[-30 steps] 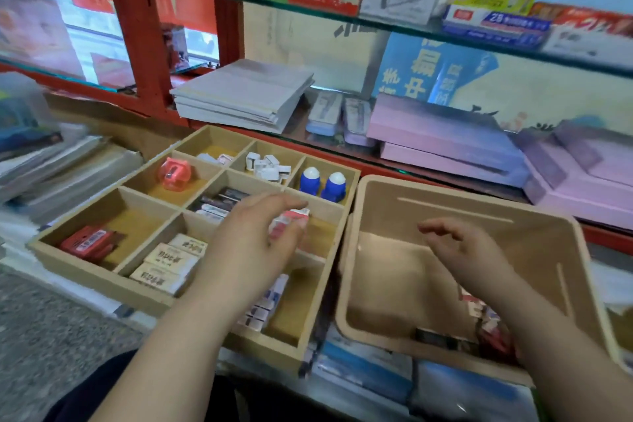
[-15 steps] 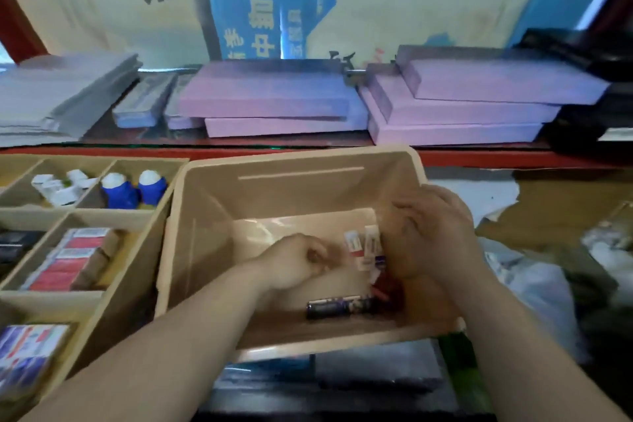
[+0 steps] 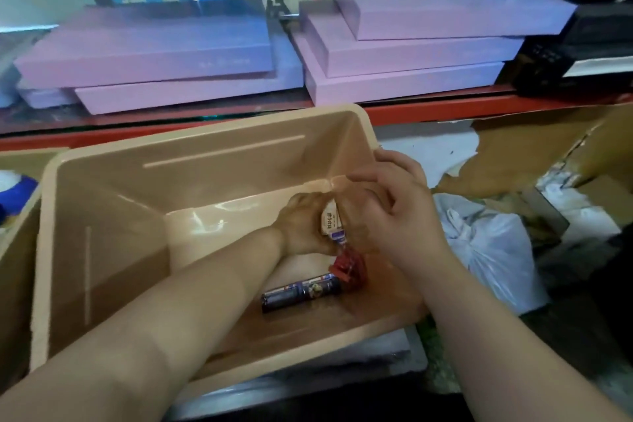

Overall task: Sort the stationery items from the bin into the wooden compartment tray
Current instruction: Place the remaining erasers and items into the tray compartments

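Note:
Both hands are inside the beige plastic bin point(image 3: 102, 216). My left hand point(image 3: 305, 226) grips small white eraser boxes point(image 3: 330, 221) at the bin's right side. My right hand point(image 3: 394, 209) hovers right beside them with its fingers loosely curled, and whether it holds anything is hidden. Below the hands lie a red packet point(image 3: 349, 267) and a dark tube-shaped pack point(image 3: 301, 291) on the bin floor. Only a sliver of the wooden compartment tray point(image 3: 17, 250) shows at the left edge, with a blue and white item point(image 3: 17, 185) in it.
Stacked purple flat boxes point(image 3: 154, 55) and more purple boxes point(image 3: 428, 44) lie on the red-edged shelf point(image 3: 445, 110) behind the bin. Black boxes point(image 3: 575, 55) sit at the far right. Torn cardboard point(image 3: 513, 154) and a white plastic bag point(image 3: 489, 250) lie right of the bin.
The view swung right from the tray to the bin. My left hand left the tray, reached into the bin and took hold of the small white boxes; my right hand stayed close.

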A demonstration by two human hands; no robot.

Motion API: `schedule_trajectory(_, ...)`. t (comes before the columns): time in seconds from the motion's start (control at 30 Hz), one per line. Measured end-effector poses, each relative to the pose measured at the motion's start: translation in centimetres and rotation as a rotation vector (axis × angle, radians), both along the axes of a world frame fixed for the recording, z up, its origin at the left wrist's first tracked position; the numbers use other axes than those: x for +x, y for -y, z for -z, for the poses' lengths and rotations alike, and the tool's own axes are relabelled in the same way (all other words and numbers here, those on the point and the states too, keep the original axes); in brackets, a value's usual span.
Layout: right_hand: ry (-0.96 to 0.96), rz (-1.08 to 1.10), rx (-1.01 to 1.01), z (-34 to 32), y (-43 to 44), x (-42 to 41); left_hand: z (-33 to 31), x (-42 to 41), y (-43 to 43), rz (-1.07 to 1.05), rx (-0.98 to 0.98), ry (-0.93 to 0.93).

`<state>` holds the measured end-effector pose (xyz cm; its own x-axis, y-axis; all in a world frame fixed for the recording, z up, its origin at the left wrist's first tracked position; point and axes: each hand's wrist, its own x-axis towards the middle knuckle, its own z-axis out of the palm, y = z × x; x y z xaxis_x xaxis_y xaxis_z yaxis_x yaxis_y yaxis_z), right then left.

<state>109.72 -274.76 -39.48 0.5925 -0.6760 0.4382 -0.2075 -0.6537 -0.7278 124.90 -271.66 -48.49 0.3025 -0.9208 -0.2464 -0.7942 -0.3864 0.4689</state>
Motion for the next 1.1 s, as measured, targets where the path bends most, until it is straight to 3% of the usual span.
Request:
schedule_trajectory(0.37, -0.011, 0.019, 0.096, -0.5, -0.5, -0.1, 0.4, -0.5, 0.0, -0.015, 0.081, -0.069)
schedule_trajectory(0.53, -0.014, 0.017, 0.119, -0.6, -0.6, -0.1, -0.3, -1.0, -0.7, -0.070, 0.142, -0.326)
schedule_trajectory(0.67, -0.013, 0.020, 0.121, -0.6, -0.6, 0.0, -0.7, -1.5, -1.1, -0.076, 0.130, -0.382)
schedule_trajectory(0.83, -0.013, 0.025, 0.110, -0.4, -0.5, 0.0, -0.4, -2.7, -1.2, 0.020, 0.079, -0.193)
schedule_trajectory(1.1, -0.012, 0.012, 0.060, -0.5, -0.5, -0.1, -0.8, -2.5, -2.3, -0.147, 0.032, -0.379)
